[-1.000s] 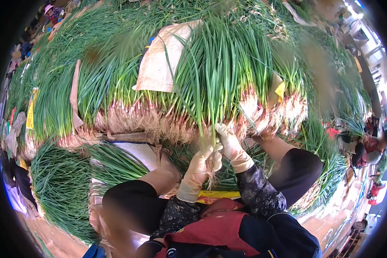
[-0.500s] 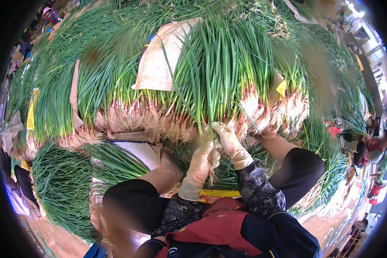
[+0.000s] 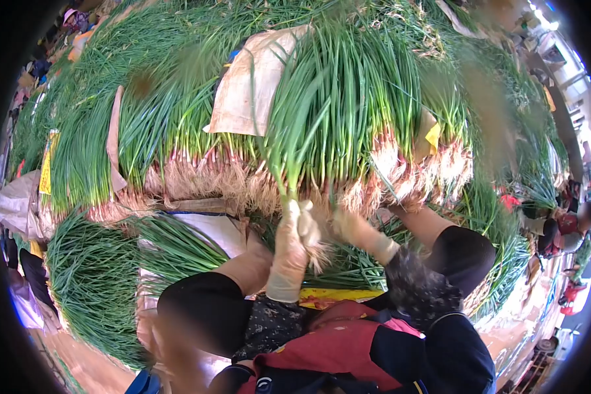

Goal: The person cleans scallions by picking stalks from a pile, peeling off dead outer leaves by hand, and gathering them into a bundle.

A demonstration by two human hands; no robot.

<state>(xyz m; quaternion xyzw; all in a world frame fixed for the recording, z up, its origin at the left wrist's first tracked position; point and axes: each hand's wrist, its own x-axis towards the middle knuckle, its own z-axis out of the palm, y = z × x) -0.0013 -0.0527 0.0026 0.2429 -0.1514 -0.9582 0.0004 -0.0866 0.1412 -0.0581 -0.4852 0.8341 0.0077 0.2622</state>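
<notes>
My left hand (image 3: 291,244), in a pale glove, is closed around the lower stems of a few green onions (image 3: 290,172). Their leaves point up and away from me, and roots stick out by my fingers. My right hand (image 3: 361,231), also gloved, is apart from it, close to the roots of the row in front. Motion smears its fingers, so their grip is unclear. Before both hands lies a long row of green onions (image 3: 348,111), pale roots turned toward me. A tan sheet (image 3: 251,88) lies among the leaves.
At lower left is another heap of green onions (image 3: 92,289), beside a smaller bunch (image 3: 180,246) on a pale sheet. My bent knees (image 3: 200,312) flank my hands. A yellow packet (image 3: 341,297) lies close to my lap. Another person (image 3: 568,226) sits at the far right.
My left hand has shifted left with the green onions, whose leaves now lean together. My right hand has pulled away from the left, to the right and slightly toward me.
</notes>
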